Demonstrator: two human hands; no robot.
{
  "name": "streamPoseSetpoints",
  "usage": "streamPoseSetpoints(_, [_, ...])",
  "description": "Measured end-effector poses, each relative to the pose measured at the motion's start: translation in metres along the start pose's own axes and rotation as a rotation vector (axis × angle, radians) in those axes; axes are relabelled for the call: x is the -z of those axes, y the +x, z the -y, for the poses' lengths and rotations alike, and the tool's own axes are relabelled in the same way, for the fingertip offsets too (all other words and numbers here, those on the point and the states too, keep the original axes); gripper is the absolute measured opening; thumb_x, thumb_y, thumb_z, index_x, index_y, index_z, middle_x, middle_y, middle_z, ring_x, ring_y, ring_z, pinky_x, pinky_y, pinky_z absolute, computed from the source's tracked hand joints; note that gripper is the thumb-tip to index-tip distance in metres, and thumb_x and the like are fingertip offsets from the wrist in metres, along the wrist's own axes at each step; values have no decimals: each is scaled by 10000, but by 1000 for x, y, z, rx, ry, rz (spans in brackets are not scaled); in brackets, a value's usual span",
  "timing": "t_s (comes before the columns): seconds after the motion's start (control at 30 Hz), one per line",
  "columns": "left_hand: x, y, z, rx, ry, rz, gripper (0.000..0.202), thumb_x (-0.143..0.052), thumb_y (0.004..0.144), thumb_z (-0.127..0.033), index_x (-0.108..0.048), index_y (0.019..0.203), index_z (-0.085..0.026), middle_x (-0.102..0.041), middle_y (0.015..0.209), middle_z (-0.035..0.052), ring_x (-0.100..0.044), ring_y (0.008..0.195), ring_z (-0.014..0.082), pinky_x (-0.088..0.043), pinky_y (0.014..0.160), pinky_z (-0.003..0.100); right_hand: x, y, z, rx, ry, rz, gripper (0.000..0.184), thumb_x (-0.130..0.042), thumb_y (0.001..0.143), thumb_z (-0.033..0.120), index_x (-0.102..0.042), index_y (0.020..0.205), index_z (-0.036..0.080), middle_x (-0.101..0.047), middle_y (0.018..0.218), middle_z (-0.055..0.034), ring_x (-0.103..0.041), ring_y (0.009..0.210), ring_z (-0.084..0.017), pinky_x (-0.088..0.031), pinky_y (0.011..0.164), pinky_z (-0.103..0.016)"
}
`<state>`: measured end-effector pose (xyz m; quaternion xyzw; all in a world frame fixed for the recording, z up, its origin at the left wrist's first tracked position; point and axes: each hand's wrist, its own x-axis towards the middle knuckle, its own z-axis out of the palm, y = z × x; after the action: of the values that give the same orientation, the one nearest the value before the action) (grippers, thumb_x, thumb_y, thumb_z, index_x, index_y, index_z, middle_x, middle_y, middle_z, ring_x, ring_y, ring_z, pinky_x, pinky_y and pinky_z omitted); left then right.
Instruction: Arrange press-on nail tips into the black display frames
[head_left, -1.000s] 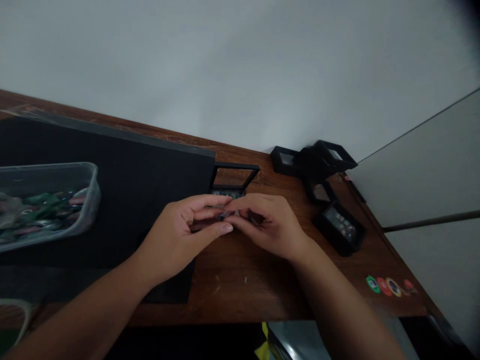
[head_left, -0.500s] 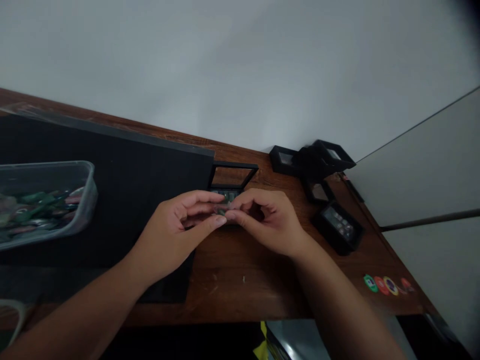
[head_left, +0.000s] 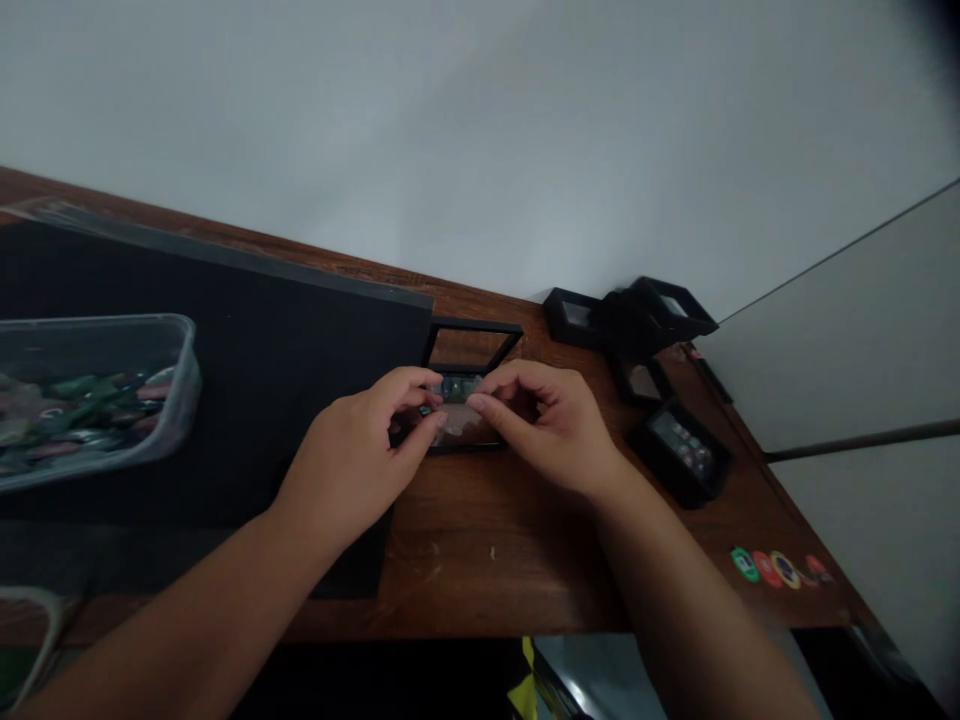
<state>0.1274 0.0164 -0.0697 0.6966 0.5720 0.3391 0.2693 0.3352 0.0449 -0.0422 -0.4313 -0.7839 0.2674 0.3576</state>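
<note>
Both hands meet over a small black box [head_left: 474, 449] whose hinged lid [head_left: 517, 335], a frame with a see-through window, stands raised at the back. Between my fingertips lies a small clear plastic bag [head_left: 461, 424], blurred and see-through. My left hand [head_left: 367, 440] pinches at its left side, fingers curled, with a small dark glint by the fingertips. At the upper right edge, the thumb and forefinger of my right hand [head_left: 547, 420] are pressed together on it. Small dark greenish pieces [head_left: 459, 386] show in the box's back row; the rest is covered.
At the left, a clear plastic tub [head_left: 187, 400] of green and pinkish pieces stands on a black mat [head_left: 300, 350]. Several black windowed boxes [head_left: 574, 315] are at the right rear, one closer box [head_left: 682, 450] holding round pale items. Round stickers [head_left: 784, 570] lie near the right edge.
My hands have drawn slightly apart, so the clear bag and the inside of the box show more. The view has shifted a little.
</note>
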Motion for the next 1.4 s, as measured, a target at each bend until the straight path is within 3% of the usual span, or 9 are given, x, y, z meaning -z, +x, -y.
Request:
streamPoseSetpoints(0.27, [1, -1, -2, -2, 100, 10, 239, -619, 911, -326, -630, 1149, -307, -777, 1011, -28, -733, 866, 204, -548, 752, 328, 4, 1, 0, -95, -73, -6, 169, -681, 896, 330, -706, 847, 170, -600, 634, 27, -484, 529, -79, -367, 500, -214])
streamPoseSetpoints(0.53, [2, 0, -4, -19, 209, 16, 201, -581, 930, -333, -635, 1119, -291, -775, 1031, -4, -737, 889, 235, -548, 740, 345, 6, -1, 4, -92, -170, 50, 122, -673, 893, 293, -724, 847, 193, -626, 636, 37, -503, 539, -79, -365, 526, -216])
streamPoseSetpoints(0.77, [1, -2, -4, 28, 173, 16, 365, -554, 953, -374, -541, 1313, -312, -787, 1085, 0, -750, 861, 262, -545, 699, 365, 8, -3, 7, -83, -236, 64, 122, -663, 902, 306, -734, 900, 207, -635, 661, 25, -514, 567, -97, -356, 568, -246])
streamPoseSetpoints(1.07, [1, -2, -2, -33, 125, -49, 258, -566, 954, -358, -588, 1200, -285, -750, 1117, 4, -708, 999, 238, -542, 850, 373, 9, -2, 8, -85, -260, 86, 102, -653, 893, 282, -722, 889, 207, -634, 665, 22, -527, 582, -105, -346, 577, -253])
streamPoseSetpoints(1.4, [3, -1, -1, -44, 137, -63, 245, -539, 965, -369, -608, 1178, -269, -728, 1093, 26, -680, 982, 240, -526, 843, 378, 12, -1, 12, -171, -241, 169, 74, -633, 866, 241, -638, 803, 201, -618, 662, 29, -518, 582, -108, -316, 567, -256])
